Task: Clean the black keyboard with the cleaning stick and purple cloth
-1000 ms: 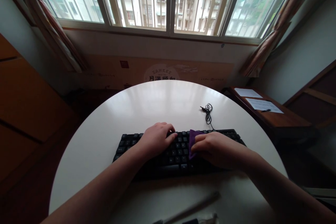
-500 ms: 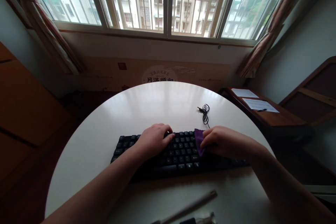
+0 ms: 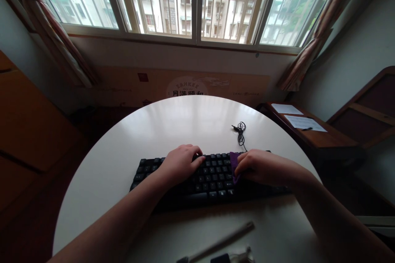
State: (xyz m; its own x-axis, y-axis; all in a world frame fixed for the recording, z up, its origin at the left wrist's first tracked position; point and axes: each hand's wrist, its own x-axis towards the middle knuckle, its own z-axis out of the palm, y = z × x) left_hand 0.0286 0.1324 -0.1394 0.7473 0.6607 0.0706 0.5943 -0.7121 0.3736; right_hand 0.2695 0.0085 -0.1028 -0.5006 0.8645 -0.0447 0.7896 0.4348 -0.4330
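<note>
A black keyboard (image 3: 212, 178) lies on the white round table (image 3: 123, 135). My left hand (image 3: 182, 164) holds its far edge near the middle, thumb on the top keys and fingers curled over the back; some fingertips are hidden. Further right, my right hand (image 3: 256, 166) pinches a purple cloth (image 3: 234, 162) and presses it on the keys right of the main letter block. The hand covers part of the cloth and the keys beneath. Behind the keyboard lies its coiled black cable (image 3: 240, 133).
At the near edge lie a long thin grey handle (image 3: 225, 240) with a dark bristle-like end and a small black-and-clear item (image 3: 231, 258), cut off by the frame. A wooden side table (image 3: 321, 137) with papers (image 3: 304, 123) stands right, and windows are ahead.
My right hand has shifted very slightly on the keys with the purple cloth. My left hand stays in place on the keyboard.
</note>
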